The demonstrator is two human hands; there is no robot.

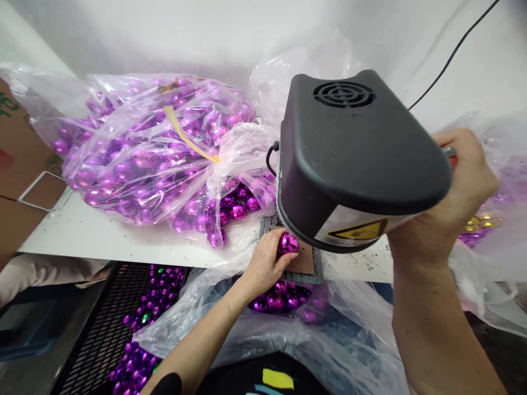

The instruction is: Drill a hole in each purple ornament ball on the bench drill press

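Note:
My left hand (pixel 267 260) holds a shiny purple faceted ball (pixel 287 243) between thumb and fingers, over a brown pad (pixel 303 259) on a grey plate beneath the machine. The black machine (pixel 362 148), with a round vent and a yellow warning label, stands over the pad and hides part of it. At its right side my right hand (pixel 461 181) is wrapped round a handle, mostly hidden by the hand. An open plastic bag (pixel 263 334) with purple balls (pixel 280 299) lies just below the plate, close to my body.
A large clear bag of purple balls (pixel 156 159), tied with a yellow strip, fills the white table's left side. A black crate (pixel 99 323) with purple balls stands lower left, a cardboard box (pixel 20 153) far left. More bagged balls (pixel 486 219) sit right; a black cable hangs behind.

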